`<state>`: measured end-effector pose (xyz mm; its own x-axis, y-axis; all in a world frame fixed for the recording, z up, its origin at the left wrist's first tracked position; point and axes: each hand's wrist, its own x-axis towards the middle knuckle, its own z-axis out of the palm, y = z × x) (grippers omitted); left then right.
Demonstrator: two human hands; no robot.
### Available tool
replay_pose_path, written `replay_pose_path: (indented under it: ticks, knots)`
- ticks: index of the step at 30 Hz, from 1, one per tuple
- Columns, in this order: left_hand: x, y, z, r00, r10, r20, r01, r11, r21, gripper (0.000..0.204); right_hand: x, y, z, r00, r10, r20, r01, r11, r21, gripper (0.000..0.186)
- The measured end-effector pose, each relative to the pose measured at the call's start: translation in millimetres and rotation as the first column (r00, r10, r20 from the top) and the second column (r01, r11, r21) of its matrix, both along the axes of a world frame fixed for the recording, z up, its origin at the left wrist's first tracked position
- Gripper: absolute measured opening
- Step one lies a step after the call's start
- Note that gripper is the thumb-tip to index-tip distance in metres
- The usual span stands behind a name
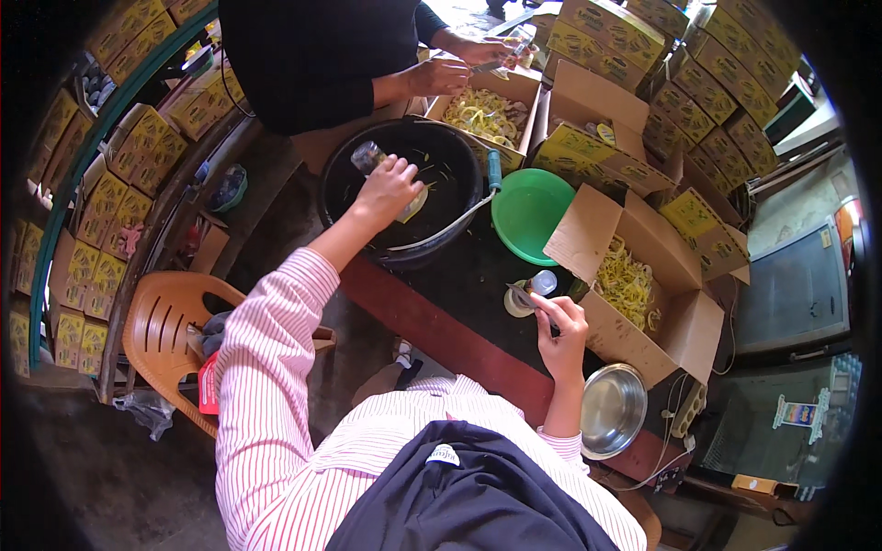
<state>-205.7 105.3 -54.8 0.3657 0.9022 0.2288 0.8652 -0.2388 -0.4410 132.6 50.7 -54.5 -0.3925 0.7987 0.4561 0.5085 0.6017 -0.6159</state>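
Observation:
My left hand (390,191) is wrapped round a clear glass jar (367,158), holding it tilted over a large black bucket (335,230). Something pale yellow shows at the jar's lower end; the fingers hide its middle. Closer to me on the right, my right hand (562,332) pinches a thin grey flat piece (522,296), whose kind I cannot make out. Just beyond those fingertips, a small container with a whitish top (544,282) stands on the dark table. Yellow peel-like strips (627,283) fill an open cardboard box (684,317) to the right of this hand.
A co-worker's hands (441,75) hold a clear glass vessel (519,41) above another box of yellow strips (485,115). A green basin (533,216) sits beside the bucket, a steel bowl (614,410) near my right arm. An orange chair (165,321) stands left; stacked yellow cartons (606,37) line the back.

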Motion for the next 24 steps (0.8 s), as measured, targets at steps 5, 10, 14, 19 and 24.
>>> replay_pose_path:
  ticks: [5, 10, 14, 19, 24]
  knots:
    - [-0.6, 2.1, 13.1, 0.935, -0.088, -0.343, 0.054, 0.993, -0.107, 0.013, -5.6, -3.1, -2.2, 1.000, 0.022, -0.013, -0.022, 1.000, 0.010, 0.025]
    - [-4.5, 9.3, 31.7, 0.894, -0.090, -0.439, 0.029, 0.989, -0.144, 0.012, -6.0, -5.8, -0.6, 0.999, 0.036, -0.018, -0.036, 0.999, -0.003, 0.026]
    - [-11.9, 15.5, 51.9, 0.868, -0.091, -0.489, 0.041, 0.993, -0.112, 0.009, -4.0, -6.8, -2.3, 0.999, 0.026, -0.035, -0.026, 1.000, 0.014, 0.026]
    - [-14.0, 24.2, 95.2, 0.891, -0.059, -0.450, 0.024, 0.996, -0.083, 0.010, -2.3, -6.4, -2.1, 1.000, -0.018, -0.023, 0.017, 0.999, -0.043, 0.027]
    - [-10.5, 28.5, 108.7, 0.918, -0.017, -0.396, -0.010, 0.998, -0.066, 0.021, -0.9, -6.5, -2.0, 1.000, -0.018, -0.022, 0.017, 0.998, -0.058, 0.028]
